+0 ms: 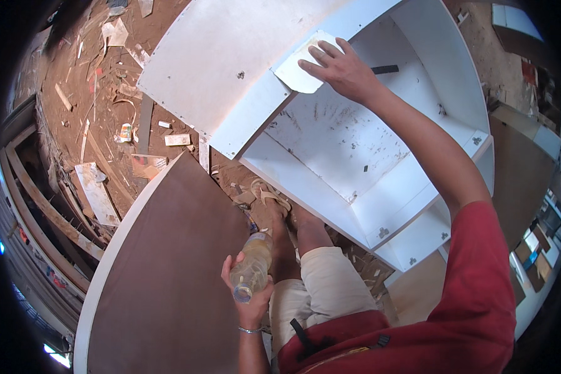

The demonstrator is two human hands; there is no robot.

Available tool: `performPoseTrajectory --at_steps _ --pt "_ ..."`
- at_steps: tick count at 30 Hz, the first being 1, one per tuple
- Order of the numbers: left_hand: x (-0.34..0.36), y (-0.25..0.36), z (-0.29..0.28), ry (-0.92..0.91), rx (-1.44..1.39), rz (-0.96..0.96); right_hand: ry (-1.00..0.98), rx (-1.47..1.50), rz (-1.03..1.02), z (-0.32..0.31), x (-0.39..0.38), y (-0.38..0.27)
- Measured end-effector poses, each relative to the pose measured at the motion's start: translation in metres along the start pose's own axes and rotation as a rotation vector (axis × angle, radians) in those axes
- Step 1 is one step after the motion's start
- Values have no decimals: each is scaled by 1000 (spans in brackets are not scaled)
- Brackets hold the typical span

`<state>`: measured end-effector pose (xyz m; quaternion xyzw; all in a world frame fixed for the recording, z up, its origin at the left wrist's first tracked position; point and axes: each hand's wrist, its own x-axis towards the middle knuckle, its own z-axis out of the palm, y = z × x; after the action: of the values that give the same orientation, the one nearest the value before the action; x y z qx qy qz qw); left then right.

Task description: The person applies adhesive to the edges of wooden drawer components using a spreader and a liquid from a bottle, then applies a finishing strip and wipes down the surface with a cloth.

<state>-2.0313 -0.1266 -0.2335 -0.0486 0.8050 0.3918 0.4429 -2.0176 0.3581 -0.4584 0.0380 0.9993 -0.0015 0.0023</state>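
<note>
left hand: I see it clamped on a plastic bottle
right hand: fingers spread flat on a white sheet, atop the white cabinet

Offcuts litter a workshop's dirt floor

A large brown board with a white edge leans at lower left; wood scraps and stacked planks lie nearby.

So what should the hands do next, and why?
Probably press and rub the white pad along the cabinet edge. The right hand already lies flat on it at the panel's corner, while the left hand holds a clear bottle aside, away from the cabinet.
</note>
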Motion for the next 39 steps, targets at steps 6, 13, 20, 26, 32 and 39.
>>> performPoseTrajectory --at_steps 6,13,20,26,32,39 --pt "8 4 2 -6 64 51 -145 42 -37 -6 -37 3" --pt "20 14 7 14 66 76 -72 -17 25 -28 -51 51" --pt "30 21 11 -79 124 73 -29 -93 114 11 -25 85" --pt "35 35 13 -86 103 72 -347 3 85 -17 -66 89" --pt "49 39 14 -99 158 102 -146 -82 138 -23 -61 135" --pt "57 50 23 -122 134 77 55 -54 170 12 -39 162"
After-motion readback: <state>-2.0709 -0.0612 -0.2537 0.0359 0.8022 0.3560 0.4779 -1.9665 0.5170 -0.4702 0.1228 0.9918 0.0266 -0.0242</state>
